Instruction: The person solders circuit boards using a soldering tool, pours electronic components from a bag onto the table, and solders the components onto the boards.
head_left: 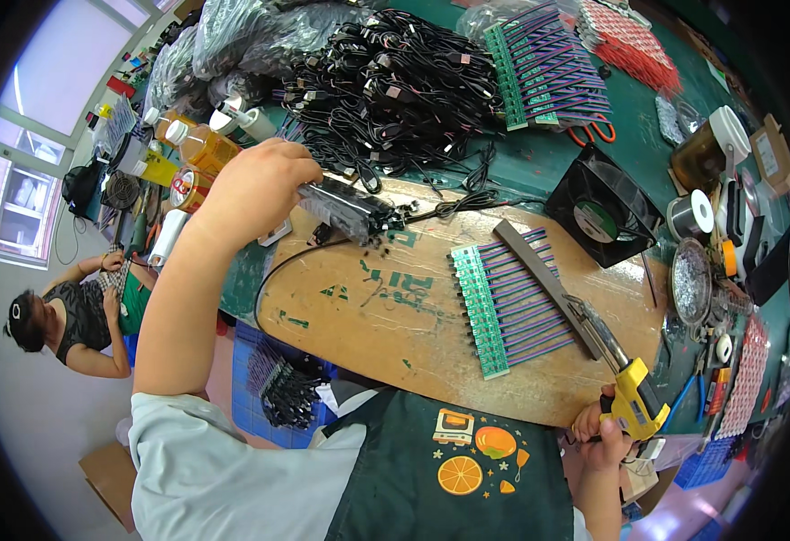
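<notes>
Gripping a yellow soldering gun (637,397), the right hand (604,440) is at the near right edge of a brown board (372,332) on the green worktop (526,164); its fingers are wrapped around the handle. The gun's metal barrel points toward the board's far left, over the lower end of a grey-brown bar (539,279). Beneath the bar, on the right half of the board, lies a green circuit strip (483,316), its dark, purplish wires running toward the right edge and crossed obliquely by the bar.

Left hand (264,185): raised over the far left edge of the board, fingertips bent down at the upper left end of a clear bag (345,209) of small black parts; whether they pinch the bag or only touch it cannot be told. Some parts lie loose at the bag's right end, beside a black cable.

Surroundings: a heap of black cables (395,86) occupies the worktop's far side, with further wired strips (553,72) to its right. A black fan (601,209) sits at the board's far right corner; beyond it, toward the worktop's right end, are a solder spool (689,216) and a round dish (691,281). Bottles (204,149) stand toward the left end.
</notes>
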Demonstrator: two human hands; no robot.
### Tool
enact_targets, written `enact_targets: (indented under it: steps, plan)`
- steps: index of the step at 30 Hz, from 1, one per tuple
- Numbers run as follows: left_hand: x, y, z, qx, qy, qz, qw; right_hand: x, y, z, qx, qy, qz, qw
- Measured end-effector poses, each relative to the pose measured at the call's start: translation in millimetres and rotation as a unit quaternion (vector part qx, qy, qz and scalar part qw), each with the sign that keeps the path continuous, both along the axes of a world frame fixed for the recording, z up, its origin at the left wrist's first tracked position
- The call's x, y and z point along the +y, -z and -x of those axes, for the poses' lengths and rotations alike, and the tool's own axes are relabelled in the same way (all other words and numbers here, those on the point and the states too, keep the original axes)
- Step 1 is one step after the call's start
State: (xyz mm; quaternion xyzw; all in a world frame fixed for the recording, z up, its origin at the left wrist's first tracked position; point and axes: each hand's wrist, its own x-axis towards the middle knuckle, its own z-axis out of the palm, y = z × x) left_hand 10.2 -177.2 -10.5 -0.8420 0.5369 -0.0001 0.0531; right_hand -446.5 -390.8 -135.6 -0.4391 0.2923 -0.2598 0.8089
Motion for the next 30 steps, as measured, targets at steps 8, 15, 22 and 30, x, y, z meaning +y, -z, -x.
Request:
enact_targets:
  steps: [8, 15, 22, 30]
  plan:
    - [2.5, -7.9, -22.1, 0.032, 0.050, 0.013, 0.998, -5.3, 6.6, 2.6, -0.012, -0.039, 0.048, 0.998]
    - [-0.5, -20.5, -19.5, 0.001, 0.047, 0.033, 0.998, -1.3, 5.0, 1.5, -0.023, -0.003, 0.014, 1.000]
    - [-1.0, -22.5, -15.9, -0.007, 0.046, 0.055, 0.997, -4.0, 11.5, 5.7, -0.020, -0.035, 0.041, 0.998]
    - [0.2, -22.6, -10.6, 0.035, 0.033, 0.042, 0.998, -4.8, 10.9, 5.3, -0.024, -0.032, 0.031, 0.999]
